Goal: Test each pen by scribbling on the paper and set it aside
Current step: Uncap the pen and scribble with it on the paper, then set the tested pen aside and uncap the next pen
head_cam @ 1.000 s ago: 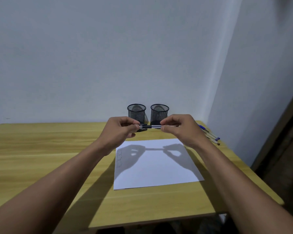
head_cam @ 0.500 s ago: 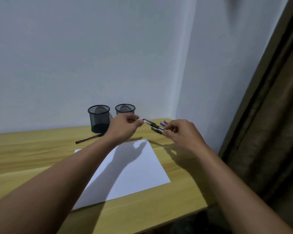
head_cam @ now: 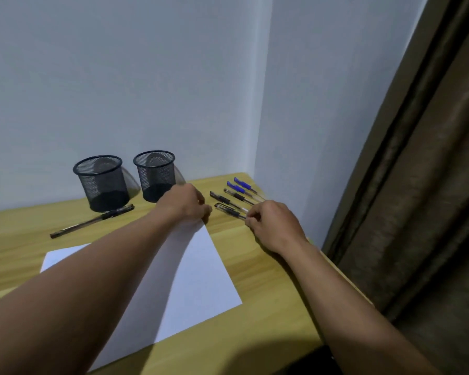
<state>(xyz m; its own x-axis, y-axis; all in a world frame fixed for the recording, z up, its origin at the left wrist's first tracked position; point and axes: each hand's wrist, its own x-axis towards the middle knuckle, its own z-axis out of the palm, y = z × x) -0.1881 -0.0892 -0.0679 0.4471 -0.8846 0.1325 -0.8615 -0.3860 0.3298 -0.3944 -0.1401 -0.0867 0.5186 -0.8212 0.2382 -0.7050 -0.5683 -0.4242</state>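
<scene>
At the far right of the table (head_cam: 257, 315), the right hand (head_cam: 275, 226) pinches the near end of a black pen (head_cam: 228, 210), which lies low at the near end of a row of five pens: three black, two blue. The left hand (head_cam: 186, 205) rests curled over the far corner of the single paper (head_cam: 201, 277); I cannot tell whether it holds anything. A sixth pen (head_cam: 92, 221) lies far left by two mesh cups (head_cam: 102, 182). Half a second ago both hands held the black pen in the air; the left has since let go
</scene>
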